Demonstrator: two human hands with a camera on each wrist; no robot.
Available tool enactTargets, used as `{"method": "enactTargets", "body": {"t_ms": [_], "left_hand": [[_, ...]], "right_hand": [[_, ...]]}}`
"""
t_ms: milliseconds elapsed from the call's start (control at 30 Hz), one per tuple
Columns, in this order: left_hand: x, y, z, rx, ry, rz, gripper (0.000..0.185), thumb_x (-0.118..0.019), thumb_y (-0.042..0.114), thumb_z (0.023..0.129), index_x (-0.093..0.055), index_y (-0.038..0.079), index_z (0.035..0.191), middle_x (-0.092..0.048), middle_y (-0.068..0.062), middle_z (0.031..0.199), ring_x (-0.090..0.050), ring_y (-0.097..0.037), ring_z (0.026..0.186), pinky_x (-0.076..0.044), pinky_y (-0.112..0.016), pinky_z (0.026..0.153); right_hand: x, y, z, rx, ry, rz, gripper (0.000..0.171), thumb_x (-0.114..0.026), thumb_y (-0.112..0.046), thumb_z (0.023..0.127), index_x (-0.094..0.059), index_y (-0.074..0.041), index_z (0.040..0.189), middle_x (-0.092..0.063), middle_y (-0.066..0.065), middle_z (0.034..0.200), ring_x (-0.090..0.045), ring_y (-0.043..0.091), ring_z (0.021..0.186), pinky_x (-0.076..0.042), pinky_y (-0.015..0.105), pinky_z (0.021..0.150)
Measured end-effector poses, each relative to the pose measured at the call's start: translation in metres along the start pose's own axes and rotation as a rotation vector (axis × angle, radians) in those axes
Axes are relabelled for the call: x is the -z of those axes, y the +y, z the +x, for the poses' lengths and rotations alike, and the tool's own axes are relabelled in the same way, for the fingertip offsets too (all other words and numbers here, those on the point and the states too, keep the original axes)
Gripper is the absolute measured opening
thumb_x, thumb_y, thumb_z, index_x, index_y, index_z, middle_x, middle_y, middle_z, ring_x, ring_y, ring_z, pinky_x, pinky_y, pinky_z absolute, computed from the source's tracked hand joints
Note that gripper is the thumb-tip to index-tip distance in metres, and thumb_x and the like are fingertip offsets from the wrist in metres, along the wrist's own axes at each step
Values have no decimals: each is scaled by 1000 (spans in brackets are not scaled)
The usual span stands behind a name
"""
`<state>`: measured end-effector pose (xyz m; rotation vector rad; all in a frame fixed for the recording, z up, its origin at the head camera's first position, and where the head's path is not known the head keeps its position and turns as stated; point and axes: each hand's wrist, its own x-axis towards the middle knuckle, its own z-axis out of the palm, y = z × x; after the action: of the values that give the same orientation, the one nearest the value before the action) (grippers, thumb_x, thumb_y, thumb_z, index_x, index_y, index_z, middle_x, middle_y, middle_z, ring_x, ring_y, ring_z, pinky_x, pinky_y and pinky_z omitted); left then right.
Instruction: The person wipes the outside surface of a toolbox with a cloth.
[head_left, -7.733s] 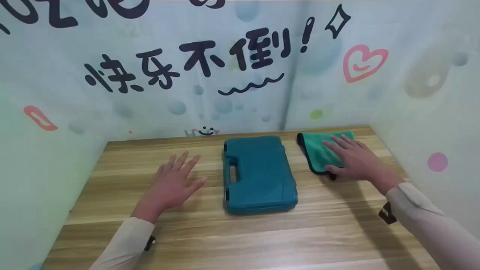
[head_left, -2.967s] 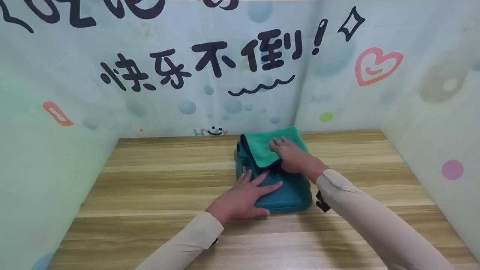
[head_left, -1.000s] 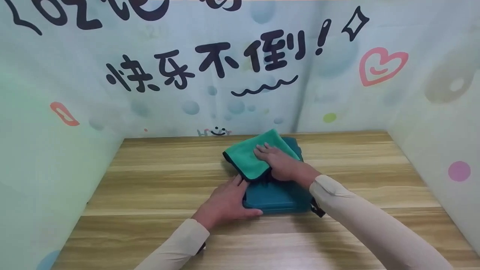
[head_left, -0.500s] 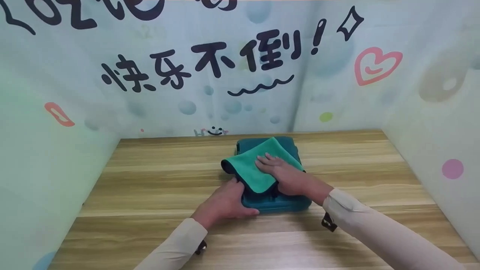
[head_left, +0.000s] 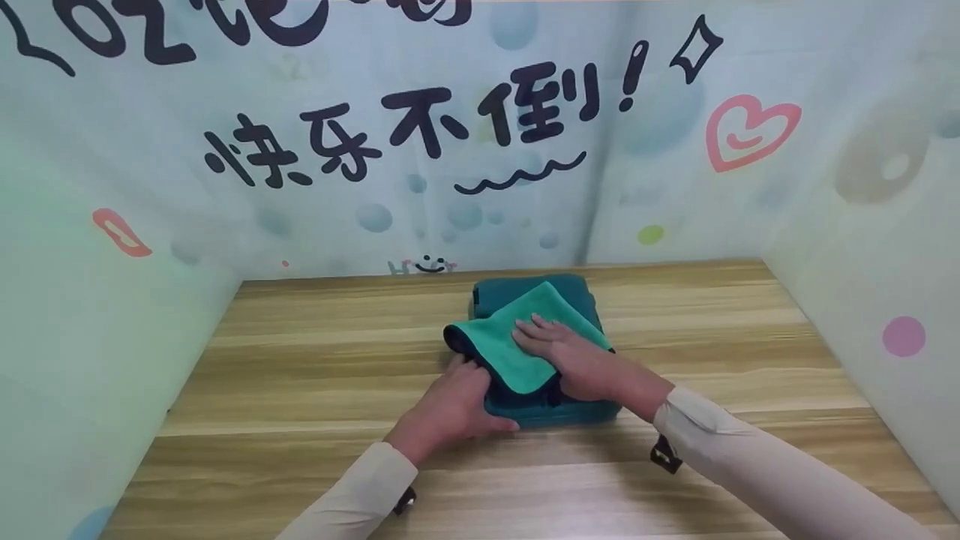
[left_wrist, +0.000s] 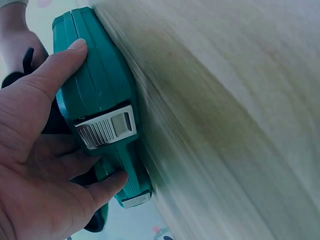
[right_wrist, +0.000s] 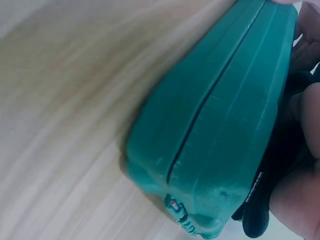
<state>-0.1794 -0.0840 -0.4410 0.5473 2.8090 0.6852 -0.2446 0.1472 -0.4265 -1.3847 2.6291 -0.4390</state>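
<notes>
A teal plastic tool case (head_left: 510, 291) lies flat on the wooden table, with a green cloth (head_left: 491, 340) spread askew over its top. My left hand (head_left: 450, 405) holds the case's near left corner. In the left wrist view its thumb (left_wrist: 67, 59) lies along the case's end, and its fingers curl in by the handle side, below a metal latch (left_wrist: 106, 128). My right hand (head_left: 574, 358) rests flat on the cloth with fingers extended. The right wrist view shows the case's seamed side (right_wrist: 215, 125) and the cloth's dark underside (right_wrist: 280, 160) beneath that hand.
The wood-grain table (head_left: 315, 352) extends on both sides of the case. A printed curtain (head_left: 420, 217) hangs along the back edge, and pale walls (head_left: 862, 247) flank the table. Dark wrist-camera mounts (head_left: 665, 455) sit beneath the sleeves.
The cloth came from the table's right side onto the case. My right hand lately slides it toward the near end, baring the far end. My left hand moved from the top to the corner.
</notes>
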Motion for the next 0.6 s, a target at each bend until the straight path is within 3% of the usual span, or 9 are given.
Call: {"method": "enactTargets", "body": {"t_ms": [200,400,600], "left_hand": [[-1,-2,0,-57,23,37,92,-87,51,78,-48,3,146,-55,-14,141,-41,-35,135,-31,-46,114],[-1,2,2,-44,6,75,83,-86,50,78,-56,-3,135,-61,-18,129,-48,-36,127,-37,-47,110],[0,3,3,-59,-8,82,86,-84,48,82,-50,-4,142,-54,-20,140,-45,-36,132,-32,-47,113]], "right_hand": [[-2,-4,-17,41,-8,4,84,-58,30,78,-36,5,154,-30,21,161,-18,45,147,-21,56,115],[0,-2,-29,29,-16,39,88,-56,33,73,-37,4,154,-30,20,161,-17,45,148,-22,58,114],[6,9,-28,-45,6,57,86,-55,32,74,-39,3,154,-31,20,160,-20,45,147,-24,58,114]]}}
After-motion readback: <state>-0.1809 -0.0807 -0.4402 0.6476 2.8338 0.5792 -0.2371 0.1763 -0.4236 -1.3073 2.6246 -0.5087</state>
